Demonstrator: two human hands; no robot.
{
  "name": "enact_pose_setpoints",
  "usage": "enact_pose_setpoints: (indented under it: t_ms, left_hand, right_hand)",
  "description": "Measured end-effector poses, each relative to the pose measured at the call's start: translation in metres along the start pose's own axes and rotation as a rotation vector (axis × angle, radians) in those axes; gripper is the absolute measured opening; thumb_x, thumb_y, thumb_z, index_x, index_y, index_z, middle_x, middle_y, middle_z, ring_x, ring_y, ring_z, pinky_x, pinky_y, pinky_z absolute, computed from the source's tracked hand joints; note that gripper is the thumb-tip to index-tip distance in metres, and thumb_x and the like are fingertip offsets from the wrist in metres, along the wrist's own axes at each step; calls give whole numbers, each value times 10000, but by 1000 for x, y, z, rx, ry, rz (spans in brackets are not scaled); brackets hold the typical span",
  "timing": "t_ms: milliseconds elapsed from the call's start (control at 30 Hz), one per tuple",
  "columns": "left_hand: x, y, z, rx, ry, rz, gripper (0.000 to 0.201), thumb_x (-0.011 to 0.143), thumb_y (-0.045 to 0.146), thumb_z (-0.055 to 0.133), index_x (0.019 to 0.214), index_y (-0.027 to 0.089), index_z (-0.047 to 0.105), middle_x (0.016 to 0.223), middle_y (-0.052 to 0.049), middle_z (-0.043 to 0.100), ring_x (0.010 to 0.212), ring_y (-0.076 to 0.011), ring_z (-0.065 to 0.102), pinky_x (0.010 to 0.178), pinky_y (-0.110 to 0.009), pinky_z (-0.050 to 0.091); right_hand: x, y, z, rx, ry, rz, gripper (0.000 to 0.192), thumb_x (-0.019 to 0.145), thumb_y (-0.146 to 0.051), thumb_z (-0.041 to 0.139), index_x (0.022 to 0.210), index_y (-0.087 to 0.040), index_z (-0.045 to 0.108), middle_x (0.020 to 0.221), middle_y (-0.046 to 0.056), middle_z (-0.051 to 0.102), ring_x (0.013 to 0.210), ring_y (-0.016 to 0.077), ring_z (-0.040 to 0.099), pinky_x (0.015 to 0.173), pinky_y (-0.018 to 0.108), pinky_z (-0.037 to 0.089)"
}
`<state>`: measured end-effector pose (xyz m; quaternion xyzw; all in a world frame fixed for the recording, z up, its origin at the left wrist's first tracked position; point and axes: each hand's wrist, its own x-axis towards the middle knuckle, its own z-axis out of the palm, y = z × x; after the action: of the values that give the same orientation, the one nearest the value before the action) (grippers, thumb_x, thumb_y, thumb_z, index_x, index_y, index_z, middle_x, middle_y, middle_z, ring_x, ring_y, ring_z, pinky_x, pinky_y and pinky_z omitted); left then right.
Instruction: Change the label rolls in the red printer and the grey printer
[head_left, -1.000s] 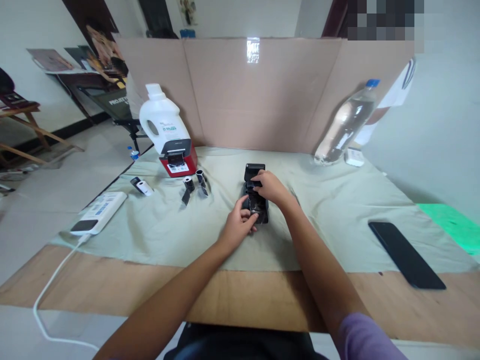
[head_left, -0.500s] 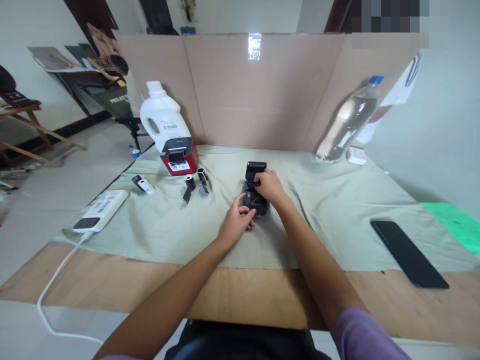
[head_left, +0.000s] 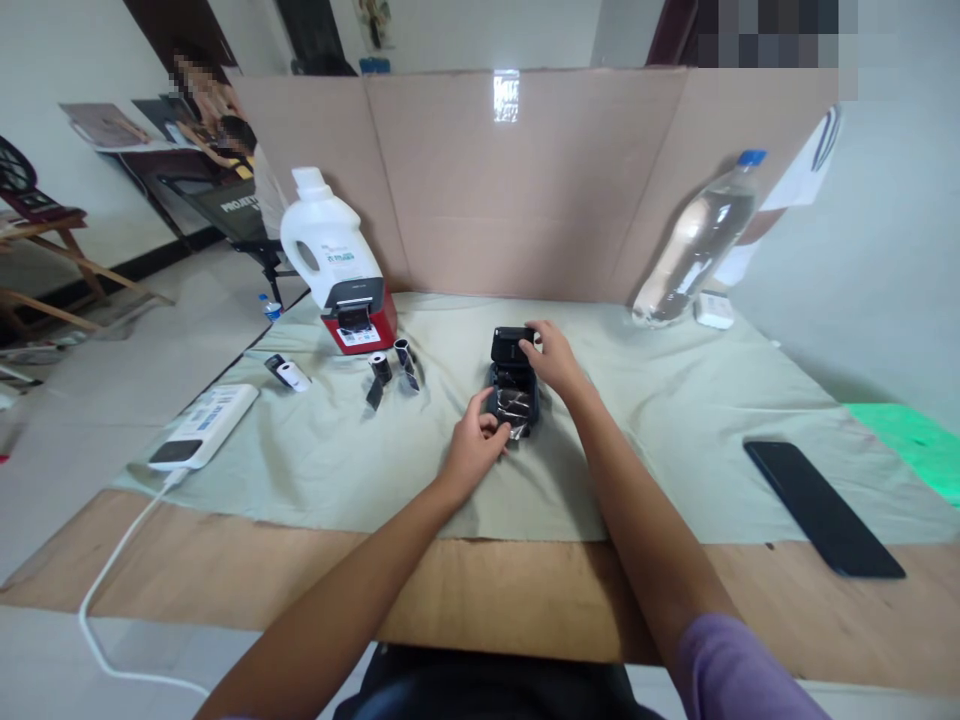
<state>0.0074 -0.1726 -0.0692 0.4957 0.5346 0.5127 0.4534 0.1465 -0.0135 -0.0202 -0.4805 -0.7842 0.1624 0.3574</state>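
A small black printer-like device [head_left: 513,388] lies in the middle of the pale green cloth [head_left: 645,430], its lid [head_left: 508,343] raised at the far end. My left hand [head_left: 476,442] grips the near left corner of the device, fingers on its shiny black inside. My right hand [head_left: 553,358] holds the right edge of the raised lid. Two small black rolls [head_left: 390,367] lie on the cloth to the left of the device.
A red and black label printer [head_left: 358,314] stands at the back left with a white jug [head_left: 324,235] behind it. A white power bank [head_left: 204,424] with cable lies left, a black phone [head_left: 823,505] right, a clear bottle [head_left: 694,247] leans on the cardboard screen [head_left: 517,190].
My right hand moved from the middle of the device up to the lid's right edge, uncovering the shiny inside. My left hand stayed at the near corner.
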Motion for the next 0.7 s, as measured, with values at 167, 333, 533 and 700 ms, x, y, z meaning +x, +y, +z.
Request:
enact_pose_setpoints:
  t_ms: [167, 333, 533, 700]
  left_hand:
    - [-2, 3, -1, 29, 6, -7, 718, 821, 277, 647, 1481, 182, 383, 664, 86, 551, 514, -94, 567, 541, -208, 459]
    - [-3, 3, -1, 53, 11, 3, 731, 822, 275, 642, 1495, 172, 376, 654, 91, 511, 511, -97, 565, 537, -209, 455]
    - [-3, 1, -3, 130, 25, 21, 717, 851, 281, 636, 1514, 203, 374, 684, 67, 567, 546, -115, 593, 595, -230, 472]
    - [7, 11, -17, 414, 175, 95, 554, 859, 419, 679, 1361, 200, 593, 827, -36, 681, 752, -190, 648, 693, -273, 493]
  right_hand:
    - [-3, -9, -30, -54, -294, -19, 154, 829, -164, 671, 949, -183, 766, 1030, 69, 652, 878, 190, 634, 887, 314, 492]
    - [-9, -16, -32, -198, -444, 13, 127, 802, -164, 711, 893, -205, 790, 1043, 77, 635, 899, 195, 623, 884, 304, 481]
    - [-8, -8, -11, -141, -435, 312, 452, 802, -293, 752, 1235, -222, 641, 1172, 100, 623, 859, 173, 623, 813, 310, 524]
    - [-19, -2, -9, 82, -468, 504, 617, 811, -363, 750, 1374, -224, 538, 1058, 96, 707, 730, 181, 642, 675, 321, 553]
